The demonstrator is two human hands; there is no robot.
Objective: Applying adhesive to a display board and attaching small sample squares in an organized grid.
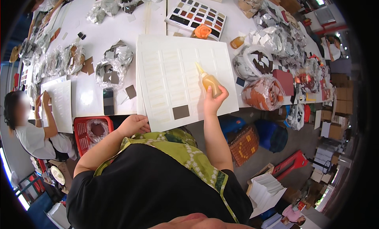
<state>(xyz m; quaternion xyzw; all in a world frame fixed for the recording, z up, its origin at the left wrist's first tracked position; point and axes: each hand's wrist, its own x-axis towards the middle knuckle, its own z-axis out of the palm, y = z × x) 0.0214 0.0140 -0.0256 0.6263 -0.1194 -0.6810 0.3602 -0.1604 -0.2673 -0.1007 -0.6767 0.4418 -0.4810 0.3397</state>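
Note:
A white board (158, 99) with rows of shallow rectangular slots lies before me, tilted slightly, on top of another board. Streaks of yellowish glue show in most of its slots, and one dark brown swatch (181, 112) sits in the nearest row. My right hand (215, 99) is closed around a clear squeeze glue bottle (211, 84) of amber glue. The bottle's thin yellow nozzle points away from me, over the middle right of the board. My left hand (136, 125) is closed at the board's near left corner; its fingertips are partly hidden there.
Beyond the board are a finished colour swatch card (197, 18) and an orange-topped bottle (202, 31). Plastic bags of swatches (256, 61) crowd the right; another bag (114, 65) stands left. A red basket (82, 136) is below the table edge. A co-worker (31, 126) sits at left.

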